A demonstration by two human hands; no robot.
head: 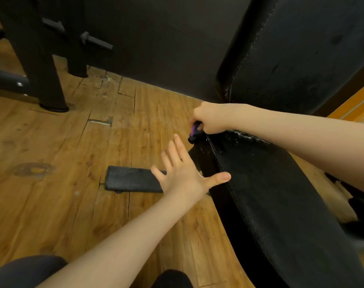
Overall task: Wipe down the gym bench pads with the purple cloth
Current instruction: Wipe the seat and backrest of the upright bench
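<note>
My left hand (184,173) is spread flat and empty, thumb touching the side edge of the black seat pad (276,196). Beyond it, my right hand (211,119) is fisted around the bunched purple cloth (194,130) at the pad's far corner. The upright back pad (297,48) rises just behind.

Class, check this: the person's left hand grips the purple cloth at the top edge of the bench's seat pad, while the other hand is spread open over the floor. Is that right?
Not quite. The head view shows the right hand gripping the purple cloth at the seat pad edge; the left hand is the one spread open over the floor.
</note>
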